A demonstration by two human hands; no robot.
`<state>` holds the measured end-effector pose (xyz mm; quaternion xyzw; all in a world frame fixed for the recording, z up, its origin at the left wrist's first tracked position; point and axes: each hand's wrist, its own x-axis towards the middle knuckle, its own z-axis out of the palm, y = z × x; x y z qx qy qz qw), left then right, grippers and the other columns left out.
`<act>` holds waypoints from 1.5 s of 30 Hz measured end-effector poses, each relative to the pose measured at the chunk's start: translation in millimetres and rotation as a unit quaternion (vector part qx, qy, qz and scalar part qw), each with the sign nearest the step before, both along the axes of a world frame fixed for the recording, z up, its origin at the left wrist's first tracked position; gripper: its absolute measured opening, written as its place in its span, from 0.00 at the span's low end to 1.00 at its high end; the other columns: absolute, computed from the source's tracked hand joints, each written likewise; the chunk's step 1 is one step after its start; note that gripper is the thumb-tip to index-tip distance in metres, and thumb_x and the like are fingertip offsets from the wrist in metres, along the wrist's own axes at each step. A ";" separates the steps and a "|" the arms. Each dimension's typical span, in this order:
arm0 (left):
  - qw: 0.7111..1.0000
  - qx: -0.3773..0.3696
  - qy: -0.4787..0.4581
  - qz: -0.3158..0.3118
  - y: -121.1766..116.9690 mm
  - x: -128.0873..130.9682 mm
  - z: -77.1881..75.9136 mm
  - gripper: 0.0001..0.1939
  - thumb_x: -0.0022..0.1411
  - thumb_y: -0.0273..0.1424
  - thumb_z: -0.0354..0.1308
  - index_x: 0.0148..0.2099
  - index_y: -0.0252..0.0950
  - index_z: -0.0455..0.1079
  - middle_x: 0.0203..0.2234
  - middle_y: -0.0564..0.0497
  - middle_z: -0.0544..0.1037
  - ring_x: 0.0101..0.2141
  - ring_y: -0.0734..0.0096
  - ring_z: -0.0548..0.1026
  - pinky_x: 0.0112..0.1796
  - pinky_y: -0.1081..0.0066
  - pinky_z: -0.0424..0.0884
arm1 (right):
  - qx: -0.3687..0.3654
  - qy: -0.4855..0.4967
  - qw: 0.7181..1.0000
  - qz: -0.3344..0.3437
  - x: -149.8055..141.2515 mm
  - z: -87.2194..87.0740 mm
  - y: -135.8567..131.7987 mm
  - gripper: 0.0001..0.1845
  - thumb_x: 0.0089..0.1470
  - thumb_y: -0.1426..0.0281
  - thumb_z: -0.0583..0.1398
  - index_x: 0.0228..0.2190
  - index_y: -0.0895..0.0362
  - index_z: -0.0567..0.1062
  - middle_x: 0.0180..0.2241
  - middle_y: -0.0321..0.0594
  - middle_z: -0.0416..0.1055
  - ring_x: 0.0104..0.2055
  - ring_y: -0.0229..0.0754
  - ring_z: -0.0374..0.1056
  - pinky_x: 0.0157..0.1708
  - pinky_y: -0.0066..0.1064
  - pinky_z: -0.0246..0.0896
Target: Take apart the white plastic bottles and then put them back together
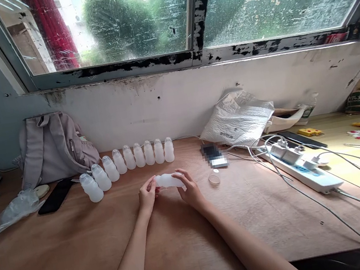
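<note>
My left hand (148, 195) pinches the left end of a translucent white plastic bottle (167, 181), which lies on its side just above the wooden table. At the other end, my right hand (189, 188) has its fingers curled round the same bottle. Behind and to the left, several similar white bottles (128, 157) with clear caps stand upright in a curved row. A round, clear ring-like piece (214, 179) rests to the right of my right hand, with a small white disc (216, 171) beside it.
A grey backpack (54, 147), a black phone (55, 196) and a clear plastic bag (21, 206) are on the left. On the right lie a silver bubble mailer (237, 118) and a white power strip (307, 173) with trailing cables. A pixelated patch hides something behind the ring-like piece.
</note>
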<state>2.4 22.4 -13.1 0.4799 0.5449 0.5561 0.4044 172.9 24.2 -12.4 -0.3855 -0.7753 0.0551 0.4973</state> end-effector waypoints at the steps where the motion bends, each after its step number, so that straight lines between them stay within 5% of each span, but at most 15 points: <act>1: 1.000 -0.001 0.011 0.002 0.1 -0.7 -0.1 0.21 0.53 0.42 0.52 0.46 0.37 0.68 0.26 0.47 0.76 0.22 0.70 0.72 0.18 0.75 0.67 | 0.004 -0.004 1.000 0.002 0.1 0.4 -0.3 0.27 0.41 0.83 0.49 0.44 0.53 0.65 0.49 0.43 0.57 0.50 0.45 0.56 0.47 0.40 0.56; 13: 0.999 0.030 0.041 0.015 0.1 -4.3 -2.7 0.22 0.51 0.44 0.53 0.43 0.36 0.71 0.22 0.48 0.76 0.21 0.69 0.71 0.20 0.72 0.66 | -0.035 0.007 0.999 0.029 2.3 8.7 -4.2 0.25 0.42 0.82 0.51 0.43 0.53 0.65 0.47 0.43 0.59 0.50 0.44 0.57 0.47 0.38 0.56; 19: 0.996 0.057 0.054 0.032 -0.3 -6.0 -1.1 0.22 0.52 0.42 0.53 0.47 0.40 0.68 0.25 0.49 0.76 0.23 0.68 0.72 0.22 0.72 0.66 | -0.162 0.071 0.984 0.030 -1.3 15.2 -9.3 0.22 0.42 0.66 0.60 0.42 0.55 0.66 0.39 0.42 0.66 0.38 0.42 0.65 0.31 0.29 0.63; 25: 0.989 0.119 0.083 0.011 -1.7 -7.2 1.4 0.18 0.53 0.38 0.53 0.47 0.41 0.68 0.24 0.51 0.75 0.27 0.68 0.72 0.28 0.72 0.66 | -0.404 0.153 0.901 0.038 -1.3 13.1 -6.9 0.24 0.46 0.52 0.54 0.33 0.60 0.69 0.14 0.33 0.64 0.10 0.32 0.57 0.09 0.23 0.49; 29: 0.991 0.127 0.046 -0.011 -3.7 -5.2 6.1 0.18 0.53 0.36 0.53 0.46 0.41 0.69 0.30 0.50 0.75 0.29 0.69 0.72 0.31 0.71 0.67 | -0.516 0.224 0.822 0.095 -1.9 16.9 -6.2 0.27 0.47 0.49 0.49 0.31 0.62 0.68 0.13 0.35 0.65 0.08 0.31 0.54 0.05 0.21 0.42; 32: 0.988 0.139 -0.056 -0.045 -6.6 -1.7 12.1 0.14 0.51 0.35 0.55 0.41 0.39 0.70 0.40 0.48 0.73 0.38 0.67 0.71 0.38 0.69 0.67 | -0.532 0.263 0.796 0.118 -3.4 18.9 -6.8 0.25 0.47 0.51 0.52 0.33 0.61 0.67 0.15 0.35 0.65 0.10 0.30 0.56 0.06 0.20 0.45; 38: 0.976 0.115 -0.185 -0.024 -8.0 1.2 16.7 0.10 0.50 0.34 0.56 0.34 0.37 0.61 0.27 0.54 0.72 0.32 0.72 0.72 0.35 0.70 0.67 | -0.468 0.261 0.830 0.153 -7.4 17.3 -11.8 0.22 0.44 0.56 0.57 0.37 0.59 0.66 0.25 0.38 0.67 0.17 0.32 0.62 0.12 0.22 0.56; 45: 0.958 0.043 -0.284 0.021 -5.1 0.9 13.7 0.26 0.47 0.32 0.62 0.45 0.40 0.52 0.32 0.49 0.73 0.34 0.72 0.72 0.36 0.69 0.68 | -0.192 0.095 0.976 0.044 -7.4 10.0 -13.8 0.22 0.43 0.66 0.60 0.43 0.53 0.64 0.39 0.41 0.64 0.35 0.40 0.65 0.29 0.29 0.65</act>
